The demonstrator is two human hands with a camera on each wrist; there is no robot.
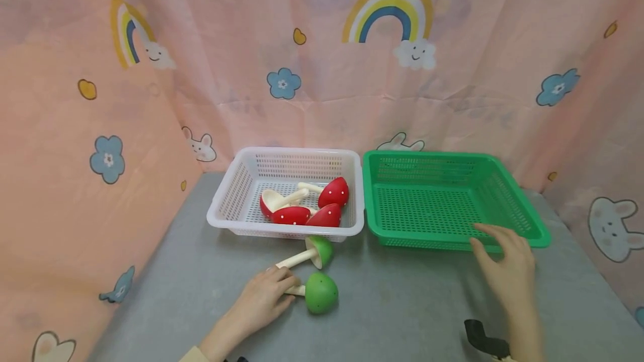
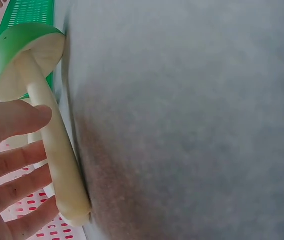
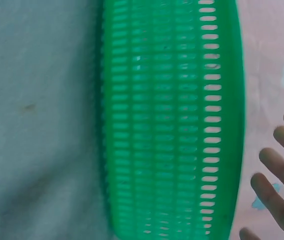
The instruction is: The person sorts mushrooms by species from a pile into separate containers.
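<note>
Resting low on the grey table [image 1: 402, 317], the left hand [image 1: 261, 300] lay with its fingers loosely spread around the pale stalk of a green mushroom [image 1: 320, 293], whose round cap pointed away to the right. From the head view the fingertips touched the stalk; whether they actually gripped it could not be told. In the left wrist view the fingers [image 2: 17, 172] were relaxed and open beside a long cream stalk, with the thumb just against it. A second green mushroom [image 1: 314, 253] lay just beyond the first, its stalk slanting toward the left hand and its cap nearly touching the front wall of the white basket [image 1: 226, 205].

Over on the right, the right hand [image 1: 505, 264] hovered with straight, spread fingers at the near rim of the green basket [image 1: 523, 217], holding nothing; the fingertips reached the rim's edge or sat just above it. The right wrist view showed the same fingers [image 3: 277, 182] splayed beside the slotted green wall.

Farther back, the two baskets stood side by side with their rims touching, white to the left, green to the right. The white one held a small heap of red mushrooms [image 1: 307, 205] with white dots, four caps showing, lying on their sides with pale stalks crossing. The green basket showed only its slotted floor.

Behind everything hung a pink curtain [image 1: 322, 71] printed with rainbows, blue flowers and rabbits, closing in the table on three sides.
</note>
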